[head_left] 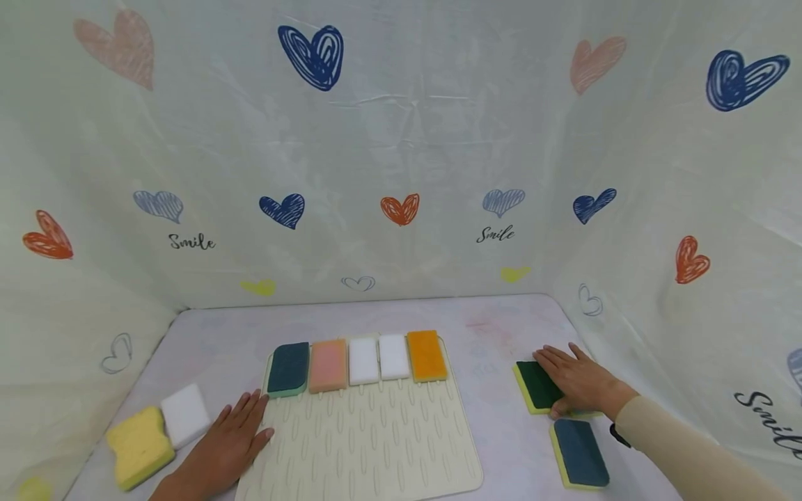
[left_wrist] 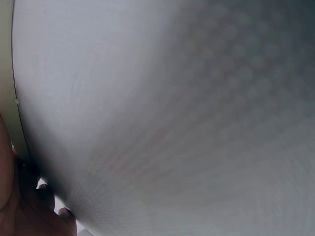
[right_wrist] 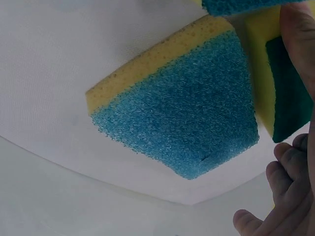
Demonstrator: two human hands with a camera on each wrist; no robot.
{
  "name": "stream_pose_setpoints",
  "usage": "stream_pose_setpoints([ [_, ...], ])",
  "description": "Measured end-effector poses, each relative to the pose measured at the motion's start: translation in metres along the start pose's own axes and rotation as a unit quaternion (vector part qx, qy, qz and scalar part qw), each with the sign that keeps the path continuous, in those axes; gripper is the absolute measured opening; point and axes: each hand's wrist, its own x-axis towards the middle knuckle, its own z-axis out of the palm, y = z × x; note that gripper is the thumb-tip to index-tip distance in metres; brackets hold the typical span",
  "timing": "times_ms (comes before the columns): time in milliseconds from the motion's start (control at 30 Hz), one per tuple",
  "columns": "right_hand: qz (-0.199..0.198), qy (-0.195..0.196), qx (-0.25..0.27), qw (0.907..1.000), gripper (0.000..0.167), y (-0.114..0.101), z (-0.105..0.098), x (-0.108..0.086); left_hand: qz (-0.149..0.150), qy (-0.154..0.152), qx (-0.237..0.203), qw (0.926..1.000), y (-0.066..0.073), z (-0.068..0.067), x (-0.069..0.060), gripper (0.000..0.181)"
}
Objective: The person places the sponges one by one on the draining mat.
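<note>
My left hand (head_left: 225, 445) lies flat with straight fingers at the left edge of a cream ribbed mat (head_left: 370, 438), its fingertips near a dark blue-green sponge (head_left: 289, 367). Beside it are a white sponge (head_left: 186, 415) and a yellow wavy sponge (head_left: 140, 447). My right hand (head_left: 583, 383) rests, fingers extended, over a green-and-yellow sponge (head_left: 537, 385); its thumb lies by that sponge in the right wrist view. There, a blue-and-yellow sponge (right_wrist: 182, 103) sits next to the green one, mostly covered by the hand in the head view. Nearer stands another blue-and-yellow sponge (head_left: 580, 454).
Along the mat's far edge, a pink sponge (head_left: 328, 365), two white sponges (head_left: 363, 360) and an orange sponge (head_left: 427, 356) continue the row. A pale cloth covers the table (head_left: 489, 417). Curtains (head_left: 413, 139) printed with hearts hang behind and at both sides.
</note>
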Motion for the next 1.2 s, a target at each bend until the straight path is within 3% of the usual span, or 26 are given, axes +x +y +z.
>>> stream_pose_setpoints([
  [133,0.002,-0.019,0.018,0.9997,0.112,-0.002,-0.002,-0.001,0.0,0.003,0.001,1.0,0.001,0.0,0.0,0.075],
  [267,0.02,-0.008,0.034,0.9992,0.108,-0.007,-0.005,0.001,0.0,0.003,-0.001,1.0,0.001,0.001,-0.001,0.075],
  [500,0.062,0.077,0.029,0.9947,0.101,-0.016,-0.01,0.01,-0.003,-0.006,0.0,1.0,0.001,-0.002,-0.001,0.076],
  [900,0.038,0.204,-0.021,0.978,0.103,-0.019,-0.011,0.028,-0.001,-0.011,-0.006,0.9999,0.0,-0.004,0.002,0.076],
  [1200,0.025,0.244,-0.015,0.9693,0.103,-0.038,-0.025,0.044,0.005,-0.001,-0.024,0.9997,-0.003,-0.002,-0.001,0.076],
])
